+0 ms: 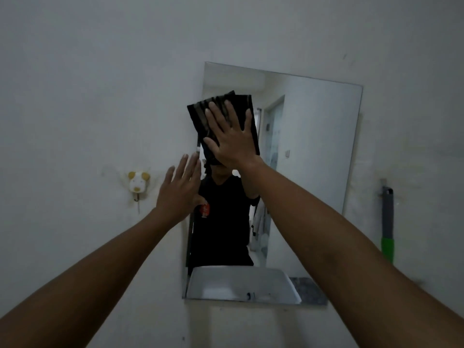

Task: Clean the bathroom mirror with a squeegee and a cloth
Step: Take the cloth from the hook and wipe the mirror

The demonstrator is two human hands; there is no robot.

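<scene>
Head view: right hand [231, 136], fingers spread flat, presses one dark cloth [200, 116] against one mirror [313, 146] at its 10 o'clock. Left hand [179, 189] open, empty, at the mirror's 9 o'clock edge. One squeegee [387, 222] hangs at 3 o'clock.

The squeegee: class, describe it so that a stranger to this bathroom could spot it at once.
Find the mirror on the pale wall, then look just beyond its right edge. The squeegee hangs there upright against the wall, a slim grey bar with a bright green lower end, the only vivid colour on that side.

black striped cloth [200, 119]; green-grey squeegee [387, 222]
</scene>
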